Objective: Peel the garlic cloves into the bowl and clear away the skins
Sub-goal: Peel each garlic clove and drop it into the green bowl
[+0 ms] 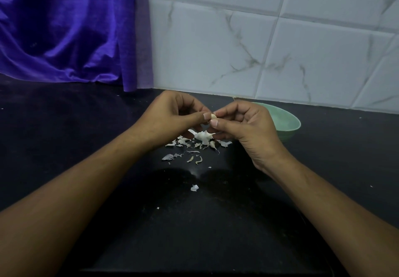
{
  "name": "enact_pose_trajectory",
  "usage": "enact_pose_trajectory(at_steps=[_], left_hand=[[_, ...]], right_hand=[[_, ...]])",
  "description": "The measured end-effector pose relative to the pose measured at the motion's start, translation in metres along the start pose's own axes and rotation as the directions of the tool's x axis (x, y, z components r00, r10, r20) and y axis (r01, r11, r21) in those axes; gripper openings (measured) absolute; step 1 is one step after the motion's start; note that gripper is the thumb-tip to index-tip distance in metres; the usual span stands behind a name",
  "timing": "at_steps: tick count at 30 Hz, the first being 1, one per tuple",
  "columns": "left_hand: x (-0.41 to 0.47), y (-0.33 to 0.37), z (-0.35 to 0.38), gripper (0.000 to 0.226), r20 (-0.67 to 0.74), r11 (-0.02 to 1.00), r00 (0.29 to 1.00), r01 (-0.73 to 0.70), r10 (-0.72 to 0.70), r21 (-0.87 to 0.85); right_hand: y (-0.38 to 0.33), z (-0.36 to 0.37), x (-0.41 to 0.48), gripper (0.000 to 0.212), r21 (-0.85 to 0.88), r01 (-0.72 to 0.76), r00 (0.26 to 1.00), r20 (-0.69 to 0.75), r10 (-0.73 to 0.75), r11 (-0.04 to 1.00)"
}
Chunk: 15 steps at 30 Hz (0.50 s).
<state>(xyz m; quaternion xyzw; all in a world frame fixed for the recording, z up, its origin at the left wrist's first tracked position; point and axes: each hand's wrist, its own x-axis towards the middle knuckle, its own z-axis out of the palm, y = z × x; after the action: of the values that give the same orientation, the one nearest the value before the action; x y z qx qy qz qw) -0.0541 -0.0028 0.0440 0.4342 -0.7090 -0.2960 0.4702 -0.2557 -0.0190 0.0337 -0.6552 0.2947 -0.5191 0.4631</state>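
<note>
Garlic clove [213, 116] pinched between left hand [172, 116] and right hand [244, 125] — above skins [194, 145].

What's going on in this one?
A person is peeling garlic at a black counter. The left hand and right hand together pinch one garlic clove at the fingertips, above a scatter of skins. A green bowl sits just behind the right hand; what is in it cannot be seen.
</note>
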Motion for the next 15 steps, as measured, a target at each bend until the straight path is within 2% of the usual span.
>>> enact_pose_trajectory(at_steps=[7, 15], left_hand=[[-0.002, 0.001, 0.01, 0.005, -0.112, 0.999, 0.994, -0.011, 0.014, 0.032], [-0.003, 0.0, 0.009, 0.007, -0.147, 0.984, 0.986, -0.054, 0.079, 0.167]], right_hand=[[0.001, 0.001, -0.001, 0.013, 0.016, -0.004, 1.0, -0.004, 0.004, 1.0], [0.0, 0.003, -0.001, 0.009, 0.064, -0.059, 0.998, 0.019, 0.058, 0.996]])
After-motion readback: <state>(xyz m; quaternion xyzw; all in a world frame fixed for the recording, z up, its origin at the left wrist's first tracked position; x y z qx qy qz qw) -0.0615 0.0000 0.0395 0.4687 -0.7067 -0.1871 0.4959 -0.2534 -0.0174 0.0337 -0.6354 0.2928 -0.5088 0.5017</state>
